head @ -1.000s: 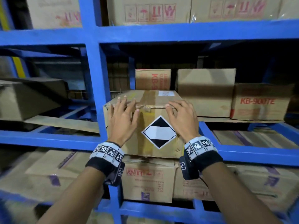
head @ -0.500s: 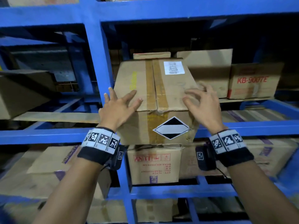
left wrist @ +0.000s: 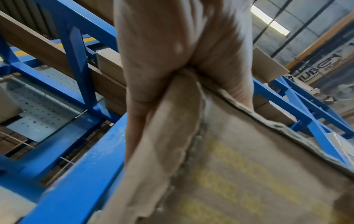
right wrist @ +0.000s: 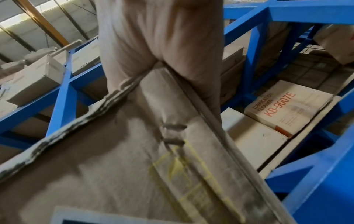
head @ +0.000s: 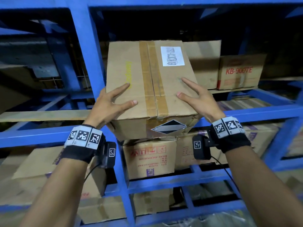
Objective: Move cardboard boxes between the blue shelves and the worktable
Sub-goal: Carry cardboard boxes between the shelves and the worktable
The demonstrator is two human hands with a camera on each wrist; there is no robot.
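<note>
A taped cardboard box (head: 147, 76) with a white label and a black-and-white diamond sticker juts out over the front beam (head: 262, 112) of the blue shelves, its top face tipped toward me. My left hand (head: 111, 102) grips its near left top edge, thumb and forefinger on top, the other fingers down the side. My right hand (head: 196, 97) grips the near right top edge the same way. In the left wrist view the left hand (left wrist: 162, 53) straddles the edge of the box (left wrist: 239, 166). In the right wrist view the right hand (right wrist: 153, 37) does likewise on the box (right wrist: 114, 151).
A blue upright post (head: 91, 54) stands close to the box's left side. Behind on the same shelf sit a plain box (head: 205, 63) and a KB-9007E box (head: 239, 71). More boxes (head: 149, 158) fill the shelf below.
The box has slid out of the shelf toward me and its top face now shows. Both hands have shifted from its front top edge to the two side edges.
</note>
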